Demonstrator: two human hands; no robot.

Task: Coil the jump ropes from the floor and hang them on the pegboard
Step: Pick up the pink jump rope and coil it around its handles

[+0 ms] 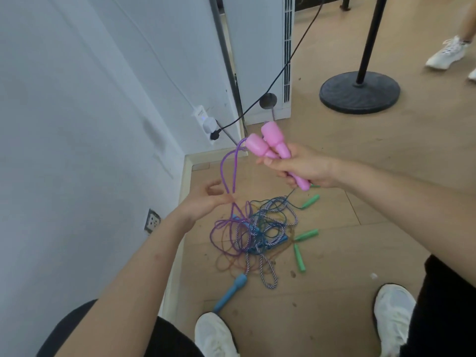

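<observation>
My right hand grips the two pink handles of a jump rope, held side by side above the floor. Its purple cord loops down from the handles to my left hand, whose fingers pinch the two strands. Below, the cord runs into a tangled pile of ropes on the wooden floor, with a blue-and-white striped cord, blue handles and green handles. No pegboard is in view.
A white wall with sockets and a plugged-in black cable stands at left. A black round stand base sits at back right, near another person's white shoes. My own white shoes flank the pile.
</observation>
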